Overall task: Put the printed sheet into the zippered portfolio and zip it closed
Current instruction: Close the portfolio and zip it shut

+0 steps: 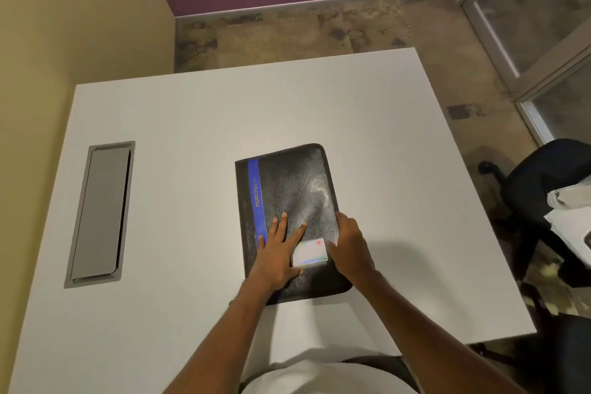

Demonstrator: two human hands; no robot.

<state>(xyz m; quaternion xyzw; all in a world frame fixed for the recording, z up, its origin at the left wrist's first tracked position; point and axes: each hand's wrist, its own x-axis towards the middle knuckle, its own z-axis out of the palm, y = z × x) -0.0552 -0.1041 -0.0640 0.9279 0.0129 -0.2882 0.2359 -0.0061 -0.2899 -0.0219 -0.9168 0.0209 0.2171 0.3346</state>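
A black zippered portfolio [297,189] with a blue stripe lies closed on the white table [192,112]. A small white label [311,253] sits on its cover near the right edge. My left hand [278,253] rests flat on the cover with its fingers spread. My right hand [350,246] curls around the portfolio's right edge, thumb on top beside the label. Whether it pinches a zipper pull is hidden. A white sheet [319,329] lies flat on the table just in front of the portfolio, between my forearms.
A grey cable-hatch lid [99,214] is set into the table at the left. To the right of the table stands a dark office chair [543,189] with white papers [572,217] on it. A yellow wall runs along the left side.
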